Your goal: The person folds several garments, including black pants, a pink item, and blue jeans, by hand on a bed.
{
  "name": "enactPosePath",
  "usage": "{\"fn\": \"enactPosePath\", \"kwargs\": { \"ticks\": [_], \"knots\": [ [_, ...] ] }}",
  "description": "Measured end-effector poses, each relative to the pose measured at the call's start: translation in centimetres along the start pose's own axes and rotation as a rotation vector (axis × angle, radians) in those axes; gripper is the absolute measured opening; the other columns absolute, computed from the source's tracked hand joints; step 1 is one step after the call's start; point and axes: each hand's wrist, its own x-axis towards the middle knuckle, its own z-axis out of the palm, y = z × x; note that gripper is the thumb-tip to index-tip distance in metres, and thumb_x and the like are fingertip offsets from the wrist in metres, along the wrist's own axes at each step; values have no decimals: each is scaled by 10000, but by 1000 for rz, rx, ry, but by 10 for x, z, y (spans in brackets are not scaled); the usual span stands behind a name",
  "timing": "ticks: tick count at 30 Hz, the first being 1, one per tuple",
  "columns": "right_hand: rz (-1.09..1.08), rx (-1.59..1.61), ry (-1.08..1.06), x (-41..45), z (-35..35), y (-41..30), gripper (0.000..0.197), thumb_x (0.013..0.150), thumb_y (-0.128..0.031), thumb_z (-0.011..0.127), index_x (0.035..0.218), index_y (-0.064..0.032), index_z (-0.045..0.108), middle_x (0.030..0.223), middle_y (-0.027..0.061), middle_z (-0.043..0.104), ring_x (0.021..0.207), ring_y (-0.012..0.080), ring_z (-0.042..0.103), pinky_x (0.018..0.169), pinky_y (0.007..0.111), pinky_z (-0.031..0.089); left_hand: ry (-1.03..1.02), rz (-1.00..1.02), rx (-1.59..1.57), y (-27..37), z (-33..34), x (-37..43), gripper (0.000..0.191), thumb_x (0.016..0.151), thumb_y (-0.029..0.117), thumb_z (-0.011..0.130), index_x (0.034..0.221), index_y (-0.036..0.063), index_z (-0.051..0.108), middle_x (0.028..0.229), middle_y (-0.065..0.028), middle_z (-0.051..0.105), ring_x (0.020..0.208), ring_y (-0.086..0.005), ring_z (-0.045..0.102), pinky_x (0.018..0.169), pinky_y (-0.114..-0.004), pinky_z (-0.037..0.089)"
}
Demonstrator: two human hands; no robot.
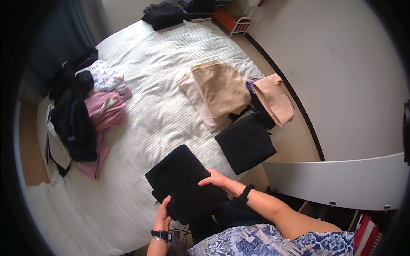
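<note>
A folded black garment is held in front of my body, over the near edge of the bed. My left hand grips its lower left side, thumb on top. On its right side my right hand clasps the edge, also thumb up; the fingers beneath are hidden. To the upper right lies another folded black garment on the bed. Beyond it are a tan folded cloth over a pale pink one, and a beige folded garment on top of darker pieces.
The bed has a striped sheet. At left is a loose heap of dark clothes, a pink garment and a floral piece. Dark folded clothes sit at the far end. A white panel stands at right, near clothes in a compartment.
</note>
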Motion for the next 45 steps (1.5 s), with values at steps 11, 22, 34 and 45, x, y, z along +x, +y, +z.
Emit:
{"fn": "enactPosePath", "kwargs": {
  "ticks": [11,22,34,45],
  "knots": [
    [-301,-144,264,-96,-149,-80,598,658,-149,812,1172,13,551,1054,93,634,966,164,583,873,301,472,-202,-167,63,-32,185,54,369,860,228,642,1141,-1,574,1079,-101,646,963,-210,633,895,-349,505],
    [-669,-1212,955,-119,-232,-120,573,791,-222,675,1321,-132,479,1406,144,395,1270,332,382,1050,467,294,-266,12,170,-127,317,164,607,800,206,736,1299,30,438,1231,-84,545,1096,-203,546,947,-336,450],
    [-314,-1570,907,-69,-230,-67,600,884,-294,537,1439,-186,335,1554,109,116,1425,332,98,1070,614,152,-45,105,646,-128,284,156,758,769,336,765,1334,6,383,1268,-121,525,1143,-210,500,955,-356,421],
    [-317,-1564,816,-71,-185,-70,620,927,-482,432,1470,-232,268,1568,66,51,1437,315,11,1074,640,59,-333,183,686,-103,253,116,919,855,289,656,1497,112,23,1479,-140,302,1294,-257,373,1002,-345,376]
  ]
}}
